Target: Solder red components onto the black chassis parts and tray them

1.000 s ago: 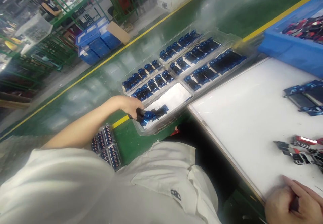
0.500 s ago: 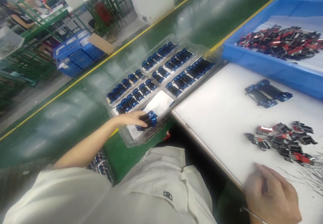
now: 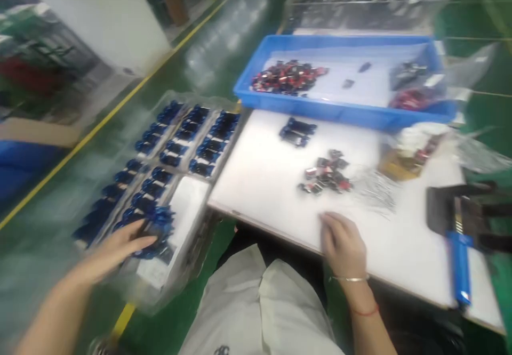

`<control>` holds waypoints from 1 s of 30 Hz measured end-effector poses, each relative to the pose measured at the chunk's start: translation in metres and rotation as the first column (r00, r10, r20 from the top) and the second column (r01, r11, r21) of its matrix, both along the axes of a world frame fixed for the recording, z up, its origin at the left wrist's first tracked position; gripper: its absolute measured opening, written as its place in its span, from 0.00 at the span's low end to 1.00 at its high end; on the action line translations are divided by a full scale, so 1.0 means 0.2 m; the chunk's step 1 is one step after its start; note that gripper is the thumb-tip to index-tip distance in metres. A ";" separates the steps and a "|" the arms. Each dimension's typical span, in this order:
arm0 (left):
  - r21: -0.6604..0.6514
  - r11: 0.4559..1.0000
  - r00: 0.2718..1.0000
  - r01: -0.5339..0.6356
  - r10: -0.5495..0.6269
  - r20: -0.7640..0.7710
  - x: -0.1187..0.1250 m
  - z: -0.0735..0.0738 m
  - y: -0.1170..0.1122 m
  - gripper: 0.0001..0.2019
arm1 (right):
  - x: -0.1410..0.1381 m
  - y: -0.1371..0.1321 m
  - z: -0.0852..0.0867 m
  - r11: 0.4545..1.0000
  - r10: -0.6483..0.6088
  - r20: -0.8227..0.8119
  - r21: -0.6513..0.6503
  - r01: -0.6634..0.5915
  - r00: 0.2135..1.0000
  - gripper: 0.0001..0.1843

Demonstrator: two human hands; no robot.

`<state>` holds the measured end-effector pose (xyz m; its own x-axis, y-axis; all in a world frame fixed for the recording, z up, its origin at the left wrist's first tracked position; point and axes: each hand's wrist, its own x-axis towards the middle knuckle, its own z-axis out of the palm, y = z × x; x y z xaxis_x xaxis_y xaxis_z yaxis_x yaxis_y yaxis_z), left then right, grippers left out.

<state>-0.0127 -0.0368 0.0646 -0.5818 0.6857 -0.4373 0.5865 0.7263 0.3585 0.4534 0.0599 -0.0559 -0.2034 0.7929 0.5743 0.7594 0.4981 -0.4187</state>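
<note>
My left grip [image 3: 114,253] blurred over the blue parts [image 3: 160,222] in the clear plastic tray [image 3: 176,291], so I couldn't tell whether it was clenched. My right grip [image 3: 342,243], equally unclear, sat near the tabletop [image 3: 256,195] edge (open white room to its left).

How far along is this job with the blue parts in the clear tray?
It looks well along. Done: rows of blue parts fill most of the clear plastic tray. In hand: the left hand is at a blue cluster beside the tray's white sheet, and the right hand is on the white table. Left: perhaps the red-and-black parts in the blue tub.
</note>
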 end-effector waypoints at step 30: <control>0.665 0.557 0.791 0.498 -0.606 -0.085 1.27 -0.28 1.50 0.14 | -0.02 0.04 0.04 0.999 -0.037 -0.082 0.005 0.037 0.996 0.14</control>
<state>0.2406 0.2631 0.0088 0.0373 0.9828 0.1806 0.6979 -0.1550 0.6992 0.4485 0.0688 -0.0470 -0.1261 0.7954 0.5929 0.7405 0.4732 -0.4773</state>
